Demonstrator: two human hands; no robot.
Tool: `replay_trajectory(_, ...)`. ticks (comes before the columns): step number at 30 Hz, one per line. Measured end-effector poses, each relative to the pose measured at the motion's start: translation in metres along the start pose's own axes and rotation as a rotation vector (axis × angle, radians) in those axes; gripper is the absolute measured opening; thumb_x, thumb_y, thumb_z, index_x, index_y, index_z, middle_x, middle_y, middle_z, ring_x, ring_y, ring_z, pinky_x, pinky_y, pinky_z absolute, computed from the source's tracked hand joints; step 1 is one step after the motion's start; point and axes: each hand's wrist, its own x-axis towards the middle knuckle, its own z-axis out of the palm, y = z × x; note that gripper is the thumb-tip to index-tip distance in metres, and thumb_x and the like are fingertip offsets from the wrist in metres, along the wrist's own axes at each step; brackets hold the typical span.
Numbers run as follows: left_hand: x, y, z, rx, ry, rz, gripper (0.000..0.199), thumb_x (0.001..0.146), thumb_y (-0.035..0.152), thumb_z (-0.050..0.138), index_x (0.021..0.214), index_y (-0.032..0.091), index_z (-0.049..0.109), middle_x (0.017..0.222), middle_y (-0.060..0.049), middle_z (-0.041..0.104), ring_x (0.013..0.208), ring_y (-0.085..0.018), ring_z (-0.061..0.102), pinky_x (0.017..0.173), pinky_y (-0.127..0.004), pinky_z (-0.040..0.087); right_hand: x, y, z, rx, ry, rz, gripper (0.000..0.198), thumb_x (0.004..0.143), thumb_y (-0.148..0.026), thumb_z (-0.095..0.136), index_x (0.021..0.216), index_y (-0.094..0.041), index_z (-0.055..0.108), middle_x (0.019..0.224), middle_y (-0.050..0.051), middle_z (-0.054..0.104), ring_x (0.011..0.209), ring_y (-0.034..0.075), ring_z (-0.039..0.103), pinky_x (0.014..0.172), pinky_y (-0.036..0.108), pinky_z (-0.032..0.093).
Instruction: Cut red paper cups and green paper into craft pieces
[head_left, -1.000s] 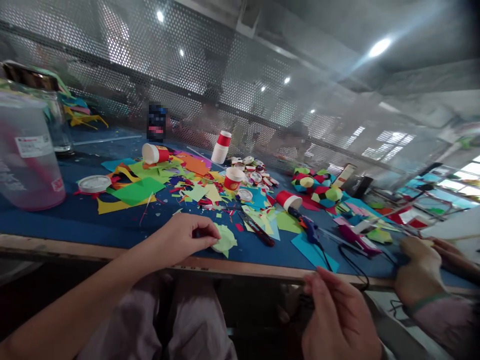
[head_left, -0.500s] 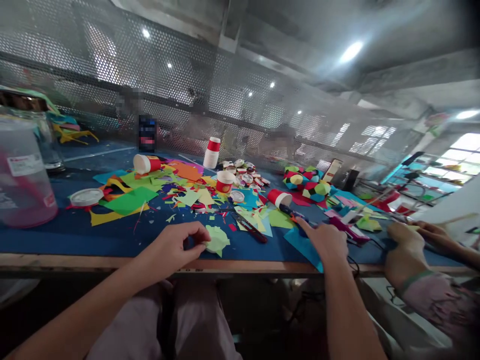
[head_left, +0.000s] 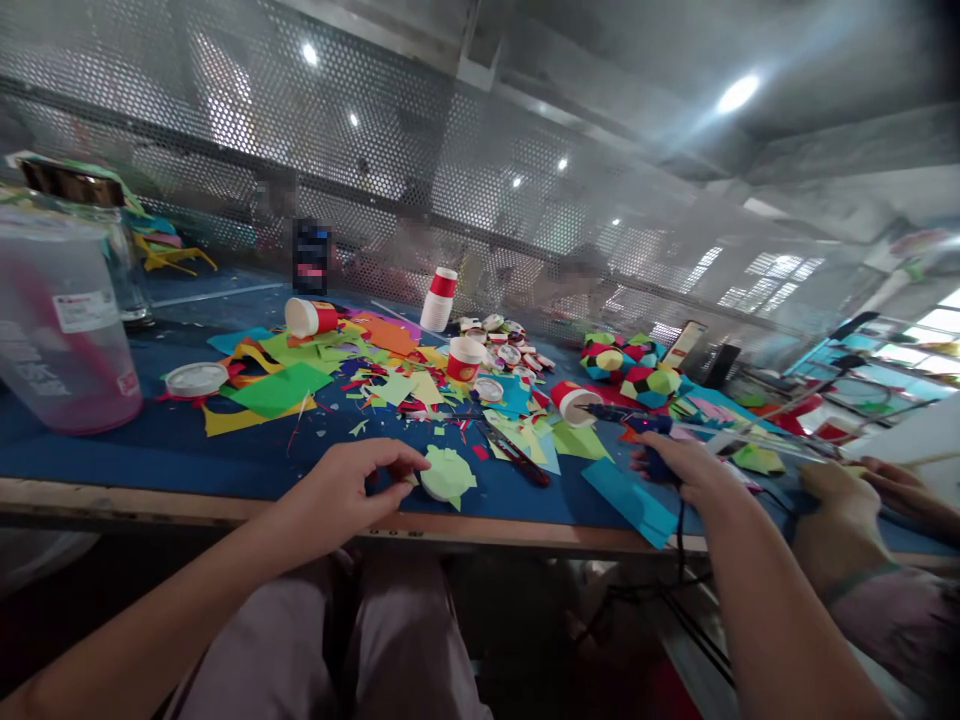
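On the worktop (head_left: 187,450), the green disc (head_left: 448,475) lies with the left hand (head_left: 360,485) at its 9 o'clock edge, fingers curled; grip cannot be determined. At 3 o'clock, the right hand (head_left: 682,468) grasps the glue gun (head_left: 649,424).

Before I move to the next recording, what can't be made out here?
Head view: the glue gun has part of its handle hidden behind the right hand.
Head view: whether its nozzle touches the nearer tipped cup; they overlap in the picture.
Head view: whether the left hand pinches anything; the fingertips are too small and blurred.
Head view: the left side of the pink tumbler, cut off by the frame's edge.
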Motion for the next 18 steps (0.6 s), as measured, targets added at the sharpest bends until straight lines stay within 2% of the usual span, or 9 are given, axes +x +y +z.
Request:
replay_trajectory(4,-0.001,-0.001,0.004,-0.016,0.004,0.017,0.024,0.086,0.030,0.055,0.102,0.022,0.071,0.097,-0.001,0.074,0.087,-0.017,0.067,0.073,-0.023,0.050,-0.014,-0.006,-0.009,0.051,-0.040,0.075,0.028,0.095,-0.031,0.061,0.119,-0.016,0.061,0.115,0.008,0.065,0.093,0.021,0.067,0.077,0.039,0.058)
replay_trajectory(9,-0.001,-0.001,0.005,-0.022,-0.006,0.057,0.022,0.086,0.027,0.054,0.096,0.022,0.073,0.094,-0.001,0.074,0.086,-0.016,0.067,0.074,-0.022,0.049,-0.025,-0.007,-0.012,0.039,-0.075,0.047,0.025,0.095,-0.031,0.061,0.115,-0.015,0.062,0.110,0.007,0.066,0.087,0.019,0.067,0.073,0.036,0.058)
replay_trajectory(14,-0.001,-0.003,0.004,-0.020,0.002,0.077,0.021,0.088,0.027,0.054,0.092,0.023,0.074,0.091,-0.001,0.074,0.084,-0.015,0.066,0.071,-0.022,0.048,-0.024,-0.011,-0.005,-0.038,0.021,-0.127,0.020,0.095,-0.030,0.061,0.107,-0.014,0.063,0.096,0.003,0.067,0.071,0.013,0.064,0.060,0.028,0.056)
replay_trajectory(18,-0.002,-0.007,0.003,-0.010,0.017,0.080,0.020,0.088,0.026,0.054,0.093,0.023,0.073,0.092,0.000,0.074,0.084,-0.015,0.067,0.070,-0.022,0.049,-0.018,-0.019,-0.010,-0.094,0.101,-0.300,0.017,0.092,-0.030,0.065,0.093,-0.014,0.065,0.072,-0.003,0.064,0.051,0.008,0.057,0.046,0.021,0.048)
